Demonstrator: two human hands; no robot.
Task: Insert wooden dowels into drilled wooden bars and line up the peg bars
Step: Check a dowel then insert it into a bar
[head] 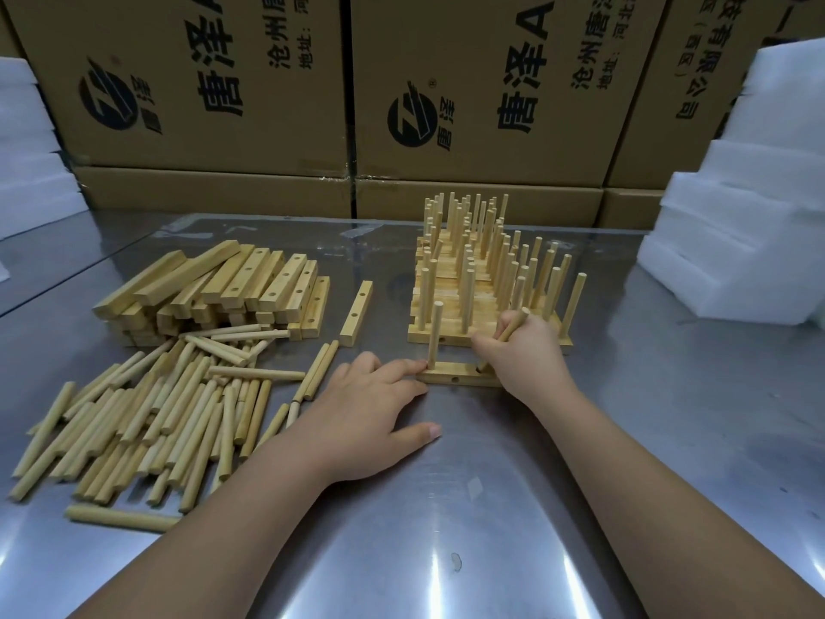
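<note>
Drilled bar (460, 377) lies on the table (491, 507) before the finished peg bars (424, 337). Left grip (366, 408), fingers straight, touches its end. Right grip (522, 355) clutches a tilted dowel (515, 323), seemingly at a hole.

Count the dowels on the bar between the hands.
2 on the bar: an upright dowel at its left end; a tilted dowel in the right hand at its right.

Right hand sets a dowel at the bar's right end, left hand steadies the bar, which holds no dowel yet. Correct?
No: the head view shows one upright dowel standing at the left end of the bar. The rest holds: the right hand sets a tilted dowel at the right end, the left hand steadies the bar.
</note>
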